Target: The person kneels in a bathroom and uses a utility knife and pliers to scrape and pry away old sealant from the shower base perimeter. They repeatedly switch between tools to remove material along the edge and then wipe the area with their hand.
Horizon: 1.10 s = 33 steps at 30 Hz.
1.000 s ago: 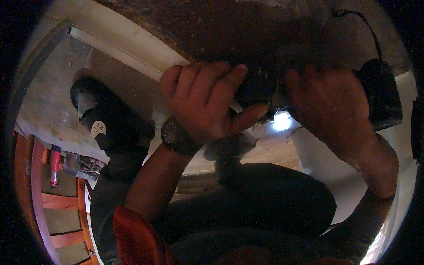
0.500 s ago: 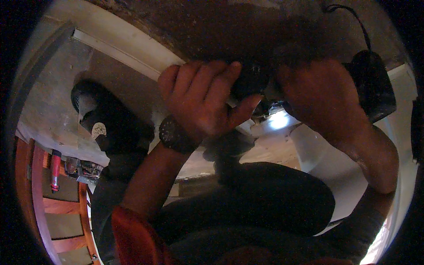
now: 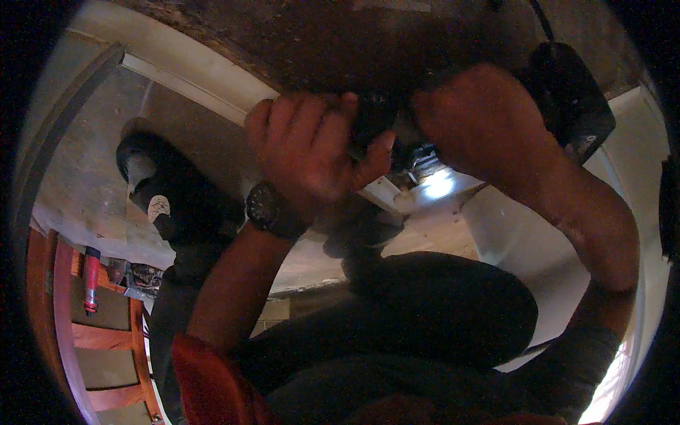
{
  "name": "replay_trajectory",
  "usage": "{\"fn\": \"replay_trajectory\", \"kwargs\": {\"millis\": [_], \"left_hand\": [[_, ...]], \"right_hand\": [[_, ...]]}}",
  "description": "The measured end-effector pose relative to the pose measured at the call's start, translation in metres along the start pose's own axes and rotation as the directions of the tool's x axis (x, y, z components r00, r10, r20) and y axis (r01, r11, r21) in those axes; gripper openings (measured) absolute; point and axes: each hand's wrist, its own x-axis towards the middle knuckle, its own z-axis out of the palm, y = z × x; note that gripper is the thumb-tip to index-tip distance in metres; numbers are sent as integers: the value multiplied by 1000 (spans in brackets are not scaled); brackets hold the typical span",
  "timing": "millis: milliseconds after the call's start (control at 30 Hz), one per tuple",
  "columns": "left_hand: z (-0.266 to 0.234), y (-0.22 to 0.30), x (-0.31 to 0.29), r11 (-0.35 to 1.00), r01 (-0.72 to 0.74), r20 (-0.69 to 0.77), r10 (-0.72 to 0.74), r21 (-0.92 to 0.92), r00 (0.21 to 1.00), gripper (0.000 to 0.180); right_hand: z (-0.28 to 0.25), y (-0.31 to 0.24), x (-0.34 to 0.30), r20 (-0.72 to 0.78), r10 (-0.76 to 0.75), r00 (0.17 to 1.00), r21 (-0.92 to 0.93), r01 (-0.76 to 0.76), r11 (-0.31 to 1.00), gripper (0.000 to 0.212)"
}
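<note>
Both of my hands are around a dark cordless power tool in front of me, and its exact kind is hard to make out in the dim light. My left hand, with a dark watch on the wrist, closes over the tool's left end, thumb along its near side. My right hand is wrapped round the grip. Beyond that hand juts a bulky black block, seemingly the tool's battery end, with a strap at its top. Below the tool, a bright light spot falls on a pale surface, where the working end is unclear.
A pale wooden strip runs along the floor at the upper left. My dark shoe rests left of it. At the lower left are a red-handled tool, an orange-brown slatted wooden frame and a small cluttered box. A white panel stands right.
Both hands and the power tool have shifted slightly left and upward in view. The block at its right end moved with them, and the light spot slid a little left.
</note>
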Motion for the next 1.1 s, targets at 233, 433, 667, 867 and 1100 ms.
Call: {"fn": "replay_trajectory", "kwargs": {"millis": [233, 433, 667, 867, 1100], "left_hand": [[2, -2, 1, 1000, -18, -30, 18, -20, 999, 44], [1, -4, 1, 1000, -20, -27, 19, -19, 999, 44], [1, -4, 1, 999, -19, -30, 18, -31, 999, 43], [1, -2, 1, 999, -18, -22, 17, -32, 1000, 44], [-1, 1, 2, 999, 7, 33, -6, -36, 999, 48]], "right_hand": [[3, 1, 1, -20, 23, 1000, 60, -22, 998, 6], [-1, -1, 1, -20, 15, 1000, 36, -15, 999, 7], [1, 1, 1, 10, 3, 1000, 43, -4, 999, 7], [-2, -1, 0, 6, 14, 1000, 36, -14, 999, 6], [0, 2, -8, 46, 26, 999, 10, -26, 1000, 10]]}}
